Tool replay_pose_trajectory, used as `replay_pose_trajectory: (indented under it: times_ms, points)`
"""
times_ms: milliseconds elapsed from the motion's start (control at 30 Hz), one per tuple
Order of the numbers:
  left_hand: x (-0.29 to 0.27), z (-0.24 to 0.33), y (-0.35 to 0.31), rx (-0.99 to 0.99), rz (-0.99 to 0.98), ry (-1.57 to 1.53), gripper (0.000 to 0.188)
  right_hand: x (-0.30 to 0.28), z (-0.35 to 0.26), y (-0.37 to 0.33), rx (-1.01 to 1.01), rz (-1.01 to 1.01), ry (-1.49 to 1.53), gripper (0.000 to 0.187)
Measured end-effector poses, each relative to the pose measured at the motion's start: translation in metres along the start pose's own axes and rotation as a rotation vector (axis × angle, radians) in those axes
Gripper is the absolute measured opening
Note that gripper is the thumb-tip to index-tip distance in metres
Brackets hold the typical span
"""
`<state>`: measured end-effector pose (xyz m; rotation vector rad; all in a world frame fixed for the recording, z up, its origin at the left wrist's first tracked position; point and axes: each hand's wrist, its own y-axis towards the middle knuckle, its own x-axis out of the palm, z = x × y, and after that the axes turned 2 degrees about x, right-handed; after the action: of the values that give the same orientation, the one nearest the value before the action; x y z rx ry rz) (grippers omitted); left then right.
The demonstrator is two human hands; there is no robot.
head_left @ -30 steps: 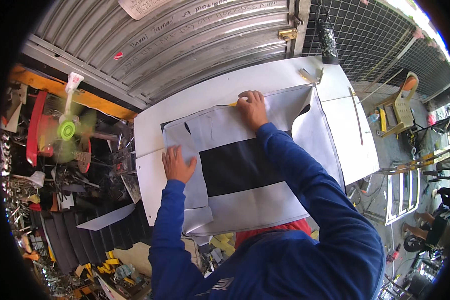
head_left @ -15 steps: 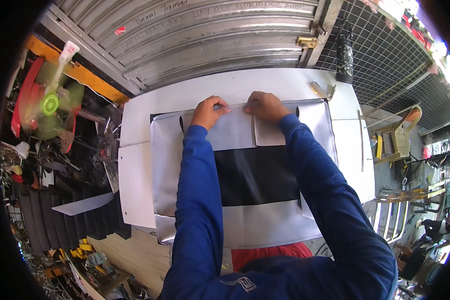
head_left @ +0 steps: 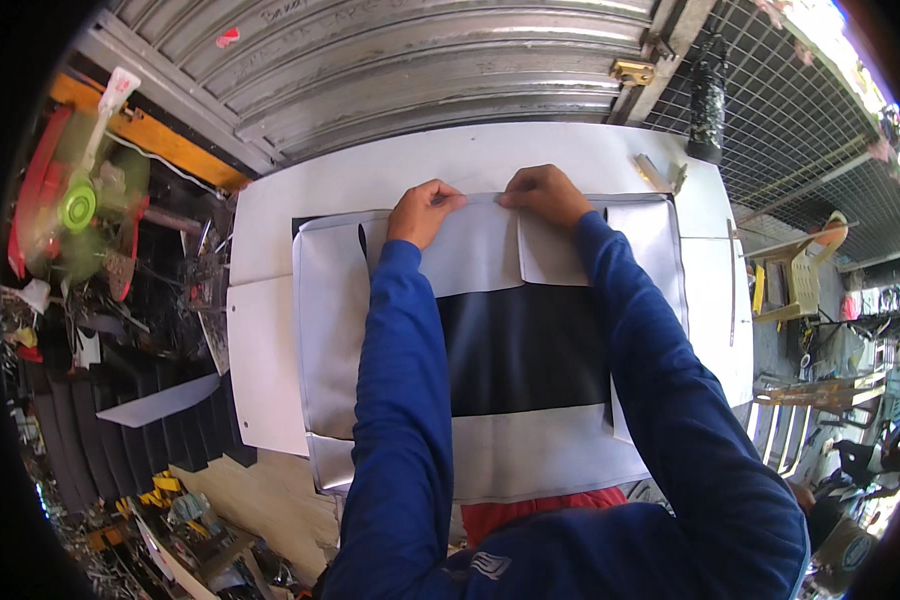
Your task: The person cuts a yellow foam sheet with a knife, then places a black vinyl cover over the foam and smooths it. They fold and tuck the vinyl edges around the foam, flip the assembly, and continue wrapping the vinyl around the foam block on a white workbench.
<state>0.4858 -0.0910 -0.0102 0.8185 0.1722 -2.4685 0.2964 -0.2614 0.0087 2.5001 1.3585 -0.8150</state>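
Grey sheet with a black centre, pinched along its far edge

Thumb and forefinger of the left hand close on the sheet's edge; those of the right hand pinch the same edge nearby, with a bare stretch between. The remaining fingers are curled in; what lies beneath them is hard to make out. One sheet lies spread on one white table, a single black panel in its middle. Two blue sleeves cross it, hiding parts of its surface. Beyond the table is one grey roller shutter, cut off by the upper rim. One fan, partly blurred, stands to the left; one beige chair is to the right. Clutter at lower left is too crowded to count.
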Motion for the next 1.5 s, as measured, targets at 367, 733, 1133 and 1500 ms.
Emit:
replay_pose_trajectory:
  times_ms: [367, 733, 1133, 1500]
  points:
    - [0.086, 0.071, -0.059, 0.203, 0.117, 0.756, 0.054, 0.008, 0.014, -0.001, 0.016, 0.091, -0.022, 0.028]
    - [0.093, 0.064, -0.066, 0.147, 0.053, 0.879, 0.065, -0.115, 0.075, -0.137, 0.481, 1.129, 0.046, 0.065]
    - [0.095, 0.069, -0.066, 0.148, 0.031, 0.967, 0.066, -0.065, 0.062, -0.137, 0.079, 1.128, -0.231, 0.008]
    - [0.093, 0.061, -0.067, 0.129, 0.045, 0.837, 0.066, -0.106, 0.134, -0.114, 0.504, 0.911, 0.689, 0.028]
